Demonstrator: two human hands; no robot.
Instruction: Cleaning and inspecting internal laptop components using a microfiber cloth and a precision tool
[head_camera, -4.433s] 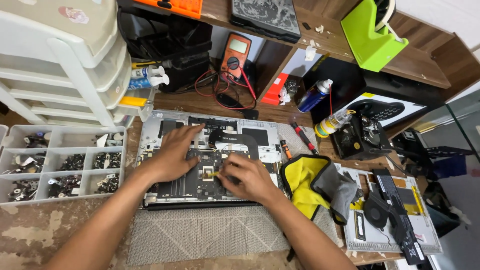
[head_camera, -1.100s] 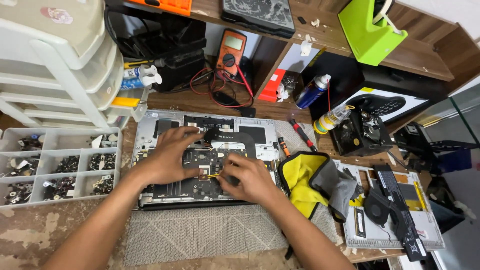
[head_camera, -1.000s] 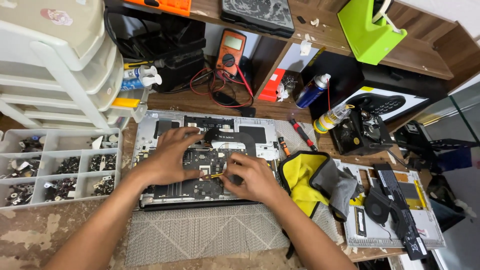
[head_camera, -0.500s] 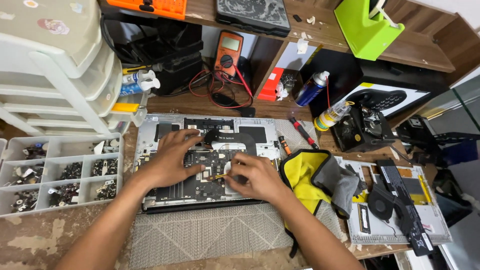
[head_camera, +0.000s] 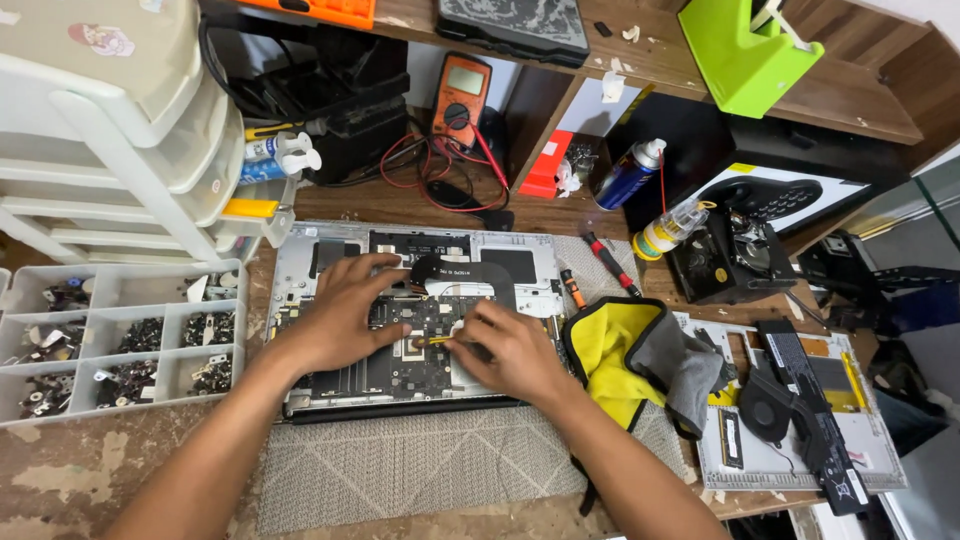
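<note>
Head view: I see left hand (head_camera: 345, 320) flat, fingers spread on opened laptop (head_camera: 400, 310), right hand (head_camera: 510, 350) pinching small yellow tool (head_camera: 432, 341) over its board; parts tray (head_camera: 120, 340) left, yellow cloth (head_camera: 625, 350) right.

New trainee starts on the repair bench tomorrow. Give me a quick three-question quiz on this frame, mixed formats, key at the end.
1. True or false: the left hand rests flat on the opened laptop.
2. The right hand pinches which thing? A) a spray can B) a small yellow-handled tool C) a multimeter probe
3. Fill in: the sorting tray of small parts lies on the person's ____ side.

Key:
1. True; its fingers spread over the circuit board.
2. B; the tool tip points at the board between the two hands.
3. Left; the yellow and grey cloth is on the right.
</note>
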